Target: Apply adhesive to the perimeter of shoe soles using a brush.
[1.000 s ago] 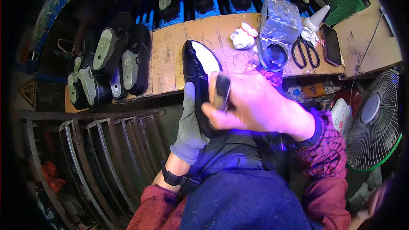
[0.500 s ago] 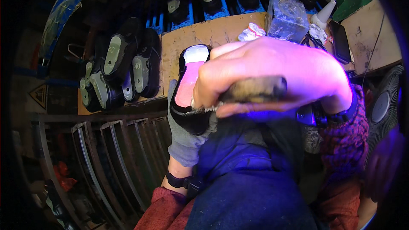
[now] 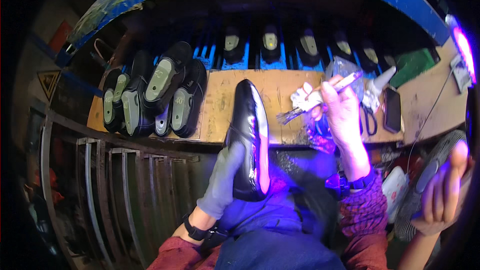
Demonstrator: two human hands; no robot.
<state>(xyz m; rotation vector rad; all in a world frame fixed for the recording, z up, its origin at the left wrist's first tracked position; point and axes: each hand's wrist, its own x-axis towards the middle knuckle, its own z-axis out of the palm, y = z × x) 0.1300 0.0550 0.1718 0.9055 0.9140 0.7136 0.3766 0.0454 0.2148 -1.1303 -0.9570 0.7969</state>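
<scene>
Resting on the left hand (image 3: pixel 226 177), apparently: glossy black shoe (image 3: pixel 248 140).

Glossy black shoe and a small brush, both in hand.

The black shoe (image 3: pixel 248 140) is a polished dress shoe with a strong sheen and a violet glint along its right side; it points toe-up, away from the person, its toe over the front edge of the wooden tabletop (image 3: pixel 280 95) and its heel low over the lap, carried on the gloved left hand (image 3: pixel 225 177) slipped inside it. The brush (image 3: pixel 320 97) has a pale handle and dark bristles; it slants, bristles down-left just beside the shoe's toe, pinched in the right hand (image 3: pixel 345 115).
</scene>
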